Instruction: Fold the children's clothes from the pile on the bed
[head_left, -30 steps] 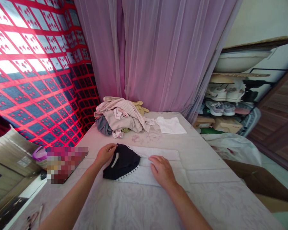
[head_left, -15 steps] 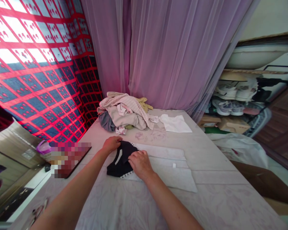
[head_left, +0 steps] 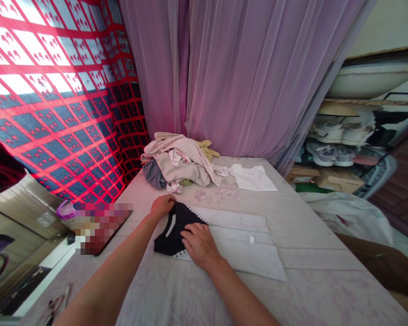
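The left hand (head_left: 163, 205) had its fingers close together at the top corner of the black cloth (head_left: 181, 221). I could not tell if they pinched it or only touched it. The right hand (head_left: 200, 244) lay palm down on the same cloth, with its fingers a little bent and near each other. It did not seem to grip anything.

The black cloth was between the two hands, near the middle of the bed (head_left: 313, 290). It had a dotted white edge (head_left: 196, 213). The white cloth (head_left: 245, 259) reached out from it to the right, with a small tag (head_left: 252, 240) on top. I could not tell if the two were joined.

The black cloth could bunch up if the right hand pushed while the left corner stayed put. If the left fingers had only a light touch, that corner could slip away. The white cloth could slide crooked or crease if the right arm dragged over it.

Farther off sat a pile of clothes (head_left: 187, 168), with a white shirt (head_left: 255, 178) to its right. The pile leaned in a messy heap, so a bump might tip a piece down. Behind hung a purple curtain (head_left: 251, 77).
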{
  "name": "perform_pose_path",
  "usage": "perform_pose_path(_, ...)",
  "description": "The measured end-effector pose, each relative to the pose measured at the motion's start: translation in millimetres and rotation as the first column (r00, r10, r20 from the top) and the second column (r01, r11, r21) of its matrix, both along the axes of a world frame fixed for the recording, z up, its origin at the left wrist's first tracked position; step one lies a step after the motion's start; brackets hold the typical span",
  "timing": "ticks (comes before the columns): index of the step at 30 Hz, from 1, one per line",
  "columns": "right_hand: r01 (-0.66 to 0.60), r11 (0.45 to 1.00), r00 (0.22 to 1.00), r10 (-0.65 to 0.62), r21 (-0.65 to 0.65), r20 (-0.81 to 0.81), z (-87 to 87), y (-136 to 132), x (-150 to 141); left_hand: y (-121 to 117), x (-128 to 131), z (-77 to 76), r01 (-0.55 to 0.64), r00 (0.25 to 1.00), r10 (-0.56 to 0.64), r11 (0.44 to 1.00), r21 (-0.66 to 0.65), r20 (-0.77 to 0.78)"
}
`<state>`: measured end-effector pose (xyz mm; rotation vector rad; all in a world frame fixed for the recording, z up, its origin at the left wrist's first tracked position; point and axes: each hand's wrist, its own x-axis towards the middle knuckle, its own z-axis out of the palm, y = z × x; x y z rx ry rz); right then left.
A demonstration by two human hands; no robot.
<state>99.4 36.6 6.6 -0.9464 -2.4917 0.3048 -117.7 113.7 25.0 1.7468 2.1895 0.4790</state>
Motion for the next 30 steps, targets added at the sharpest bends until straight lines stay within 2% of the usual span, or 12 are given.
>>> perform_pose_path(7,-0.037,0.999,0.999,0.038,-0.013,0.027,3.7,-6,0,0,-1,1.7,0.005,0.999,-0.005,1.000,0.002,-0.035)
perform_pose_path(11,-0.046,0.999,0.998,0.047,-0.028,0.050,1.0,-8,0,-4,3,2.0,-0.020,0.993,0.025,0.999,0.047,-0.112)
perform_pose_path(14,-0.040,0.998,0.998,0.042,-0.044,0.044,-0.7,-10,1,-9,15,5.8,0.004,0.989,0.013,0.994,0.109,-0.148)
perform_pose_path(16,-0.059,0.997,0.998,0.060,-0.047,0.023,0.7,-11,1,-15,27,7.0,0.071,0.986,-0.046,0.986,0.152,-0.159)
perform_pose_path(18,-0.104,0.994,0.994,0.103,-0.041,-0.018,4.3,-10,4,-23,40,4.4,0.245,0.960,-0.215,0.955,0.170,-0.177)
perform_pose_path(20,-0.115,0.993,0.992,0.112,-0.040,-0.065,8.6,-6,10,-33,51,-2.5,0.439,0.889,-0.408,0.888,0.136,-0.207)
perform_pose_path(22,-0.044,0.998,0.996,0.040,-0.047,-0.086,11.0,0,20,-43,57,-11.2,0.545,0.823,-0.516,0.836,0.071,-0.239)
perform_pose_path(25,0.156,0.985,0.987,-0.158,-0.069,-0.023,7.7,8,40,-51,58,-20.1,0.557,0.796,-0.533,0.831,0.001,-0.287)
perform_pose_path(27,0.251,0.963,0.968,-0.247,-0.095,0.053,2.7,11,52,-51,56,-20.7,0.565,0.779,-0.543,0.825,-0.025,-0.314)
perform_pose_path(30,0.282,0.951,0.956,-0.268,-0.128,0.117,-1.3,10,63,-50,56,-14.8,0.564,0.770,-0.552,0.823,-0.064,-0.320)
